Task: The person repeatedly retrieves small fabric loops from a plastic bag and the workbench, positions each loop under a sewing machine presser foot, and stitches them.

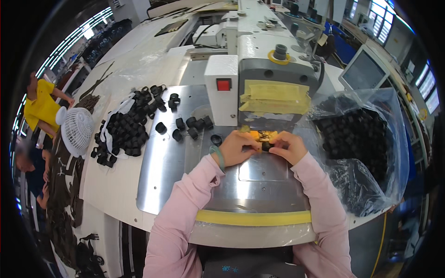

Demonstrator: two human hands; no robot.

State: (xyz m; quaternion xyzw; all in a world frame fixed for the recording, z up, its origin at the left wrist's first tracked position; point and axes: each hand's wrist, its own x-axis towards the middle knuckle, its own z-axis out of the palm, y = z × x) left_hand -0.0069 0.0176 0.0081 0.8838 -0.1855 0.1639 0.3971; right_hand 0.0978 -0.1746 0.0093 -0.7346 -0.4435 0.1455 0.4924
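My left hand (236,148) and my right hand (289,147) meet under the head of a large industrial sewing machine (301,74). Between their fingertips sits a small black webbing loop (266,146), pinched from both sides and partly covered by the fingers. Orange light falls on the needle area just behind it. Nearest to my left hand, one loose black loop (216,140) lies on the shiny metal plate (171,185). Several more loops (191,122) are scattered farther left on that plate.
A heap of black loops (132,120) covers the table at left. An open clear plastic bag (394,139) full of them stands at right. Behind it is a tilted screen (365,69). A white fan (76,132) and two people (39,109) are at far left.
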